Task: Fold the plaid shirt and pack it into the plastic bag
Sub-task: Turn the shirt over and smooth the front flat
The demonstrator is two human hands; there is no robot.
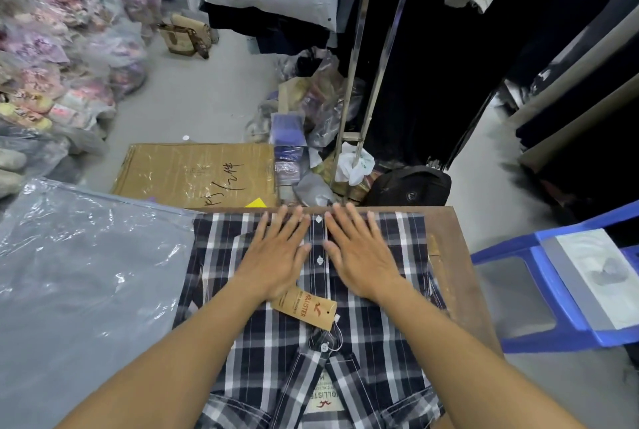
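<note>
The navy, white and grey plaid shirt [363, 331] lies folded and face up on a brown board [456, 255], collar towards me, button placket down the middle. A tan cardboard hang tag [306, 307] rests on its chest. My left hand [273, 255] lies flat on the shirt left of the placket, fingers spread and pointing away. My right hand [359, 252] presses flat just right of the placket. Neither hand grips anything. The clear plastic bag [79, 266] lies flat to the left, its right edge touching the shirt.
A flattened cardboard box [197, 171] lies on the floor beyond the board. A blue plastic stool [567, 276] stands at the right. Bagged clothes [69, 58] pile up at the far left. A metal clothes rack [356, 82] with dark garments and clutter stands ahead.
</note>
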